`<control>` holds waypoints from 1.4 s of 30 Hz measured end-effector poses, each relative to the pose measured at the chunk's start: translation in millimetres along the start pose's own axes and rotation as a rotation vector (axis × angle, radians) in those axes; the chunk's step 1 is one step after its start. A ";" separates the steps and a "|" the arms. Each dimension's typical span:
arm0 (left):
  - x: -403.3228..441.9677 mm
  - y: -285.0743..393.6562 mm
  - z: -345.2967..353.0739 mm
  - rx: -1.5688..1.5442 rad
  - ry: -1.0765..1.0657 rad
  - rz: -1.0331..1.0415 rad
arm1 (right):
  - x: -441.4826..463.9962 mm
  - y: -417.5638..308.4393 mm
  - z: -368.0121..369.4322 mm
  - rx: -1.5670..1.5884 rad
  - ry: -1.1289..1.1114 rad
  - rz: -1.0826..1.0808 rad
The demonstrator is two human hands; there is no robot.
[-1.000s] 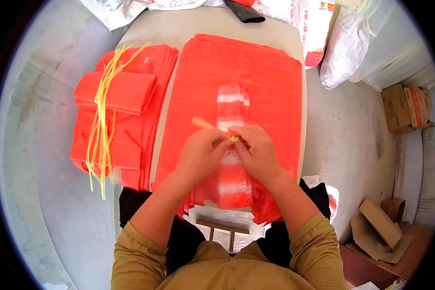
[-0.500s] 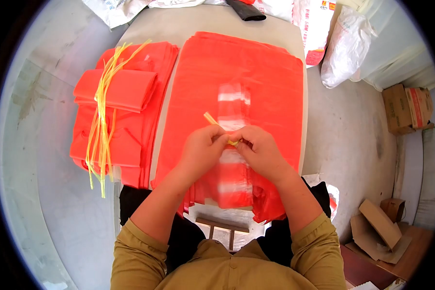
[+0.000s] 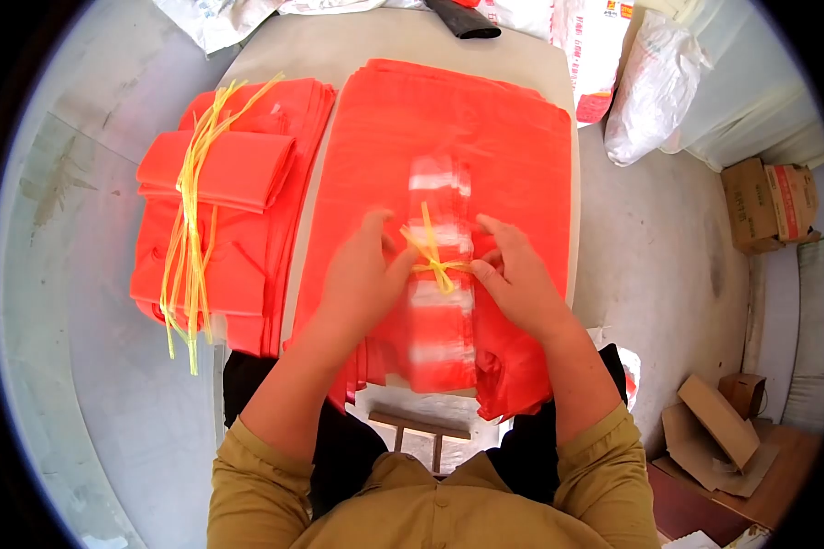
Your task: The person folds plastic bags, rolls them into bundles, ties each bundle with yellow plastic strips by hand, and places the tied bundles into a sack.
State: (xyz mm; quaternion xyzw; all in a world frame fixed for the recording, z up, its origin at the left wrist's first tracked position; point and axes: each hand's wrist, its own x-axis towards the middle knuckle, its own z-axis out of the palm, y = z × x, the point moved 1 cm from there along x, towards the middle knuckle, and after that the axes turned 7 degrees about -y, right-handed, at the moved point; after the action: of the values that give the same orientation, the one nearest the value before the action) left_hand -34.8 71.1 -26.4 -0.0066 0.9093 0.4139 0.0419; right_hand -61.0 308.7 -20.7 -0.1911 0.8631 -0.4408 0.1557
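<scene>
A yellow tie (image 3: 441,266) with a looped knot lies around a narrow strip of red and clear plastic (image 3: 442,320), on top of a large stack of red plastic bags (image 3: 449,110). My left hand (image 3: 368,267) is beside the knot on the left, fingers apart, its thumb close to the tie. On the right, my right hand (image 3: 519,274) has its fingers spread too, with the thumb tip by the tie's end. Neither hand visibly grips anything. More yellow ties (image 3: 190,220) lie across a smaller folded red stack (image 3: 238,169) at the left.
The stacks rest on a pale table (image 3: 339,48). A black roll (image 3: 464,18) lies at its far edge, near white printed sacks (image 3: 595,50). Another white sack (image 3: 655,87) stands at the right. Cardboard boxes (image 3: 751,206) and an opened carton (image 3: 719,439) are farther right.
Both hands have moved apart and their fingers have opened. The yellow tie, earlier pinched between them, now shows as a looped knot on the strip.
</scene>
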 end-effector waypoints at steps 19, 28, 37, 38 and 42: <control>-9.3 1.0 17.6 -1.155 -0.345 -0.282 | 9.7 4.4 23.2 0.884 -0.030 0.307; -8.2 -2.3 21.2 -1.190 -0.318 -0.240 | 11.4 -1.3 20.4 0.878 -0.063 0.192; -12.8 10.6 23.2 -1.076 -0.303 -0.225 | 10.5 4.4 16.6 0.892 0.033 0.191; -16.1 19.9 21.7 -0.950 -0.291 -0.182 | 10.8 7.3 15.5 0.860 0.105 0.191; -21.1 7.7 34.6 -0.539 -0.373 0.168 | 9.2 6.8 3.8 0.711 0.260 0.094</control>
State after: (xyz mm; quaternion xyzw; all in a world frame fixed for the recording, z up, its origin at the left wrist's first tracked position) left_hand -11.6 101.8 -41.5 0.1335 0.7413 0.6355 0.1698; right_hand -68.8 305.4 -29.4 -0.0279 0.6765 -0.7258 0.1215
